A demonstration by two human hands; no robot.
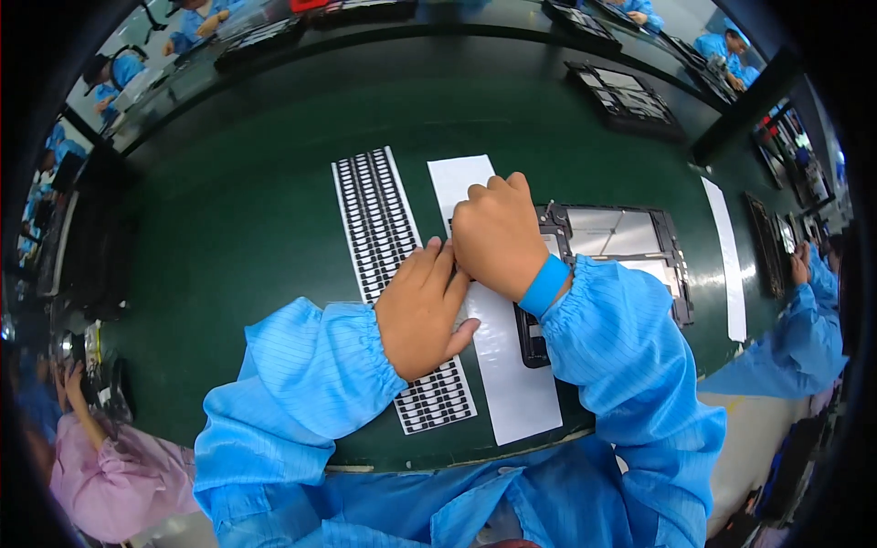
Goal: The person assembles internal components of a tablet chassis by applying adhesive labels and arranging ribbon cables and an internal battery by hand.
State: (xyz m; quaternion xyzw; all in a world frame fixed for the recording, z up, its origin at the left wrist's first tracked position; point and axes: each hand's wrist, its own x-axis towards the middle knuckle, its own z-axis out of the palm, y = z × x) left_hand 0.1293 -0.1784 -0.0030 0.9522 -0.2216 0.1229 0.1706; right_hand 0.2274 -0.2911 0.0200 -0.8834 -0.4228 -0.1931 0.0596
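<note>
My left hand lies flat with fingers stretched out over a long sheet of black-and-white stickers. Its fingertips reach to the sheet's right edge. My right hand is curled into a closed shape, knuckles up, just beyond the left fingertips. What its fingers grip, if anything, is hidden beneath the hand. Below it runs a white paper strip beside the sticker sheet. A black tray with silvery flat parts sits right of my right hand, partly covered by my right sleeve.
Everything lies on a dark green table. Another white strip is near the right edge. A black tray with flat parts stands at the far right, next to a dark post. People in blue and pink garments work around the table.
</note>
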